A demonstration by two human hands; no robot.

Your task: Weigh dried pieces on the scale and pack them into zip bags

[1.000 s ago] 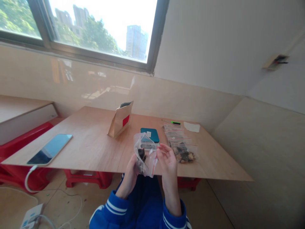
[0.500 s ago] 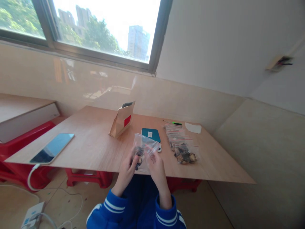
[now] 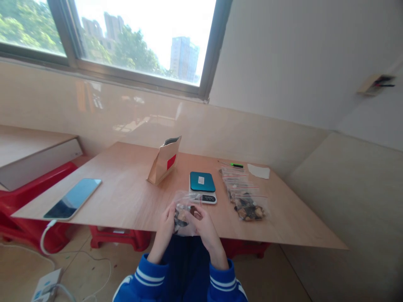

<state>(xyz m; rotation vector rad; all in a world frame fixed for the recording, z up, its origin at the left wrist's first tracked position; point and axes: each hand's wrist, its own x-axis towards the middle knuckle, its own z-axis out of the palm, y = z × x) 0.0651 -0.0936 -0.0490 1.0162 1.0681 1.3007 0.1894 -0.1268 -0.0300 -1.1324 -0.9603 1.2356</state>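
A clear plastic zip bag [image 3: 185, 230] with dark and tan dried pieces in it is held up at the table's front edge. My left hand [image 3: 166, 222] is closed on its left side. My right hand [image 3: 203, 224] grips the right side, fingers curled over the plastic; some fingertips are hidden. Just beyond the bag lies a kitchen scale [image 3: 202, 182] with a teal top and a dark display, partly covered by the bag's upper edge. To the right, several filled zip bags [image 3: 248, 209] with red seal lines overlap in a row.
A kraft paper pouch [image 3: 165, 161] stands upright behind the scale to the left. A phone [image 3: 74, 199] with a white cable lies at the left edge. A green-and-black pen-like tool [image 3: 236, 165] and white paper [image 3: 258, 171] lie at the back right. Red stools [image 3: 121, 238] stand below.
Both hands have lowered the bag slightly toward me, uncovering more of the scale and its display. The bag's top has folded down, and my right hand has shifted its grip. The view has tilted slightly.
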